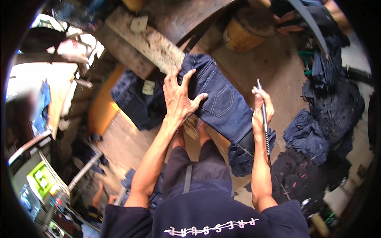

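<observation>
Head view shows you looking down at your own two arms. Far to your left sits a green box [41, 177] low by the floor, and a little further in more dark blue denim [137, 101] hangs over the edge of the work board. Your left hand [178, 97] is spread wide and lies flat on a pair of dark blue jeans [222, 105], pressing them down. The jeans lie stretched over a worn wooden board [152, 43], back pocket facing up, with one end drooping down near your knees. Your right hand [262, 109] is closed around a thin metal tool [264, 119] that points up, just beside the jeans but not touching them. Further right is a big heap of dark blue jeans [329, 119]. I think the work on this pair has barely begun, since the cloth looks plain and unmarked, and the heap looks like a lot left to do.
</observation>
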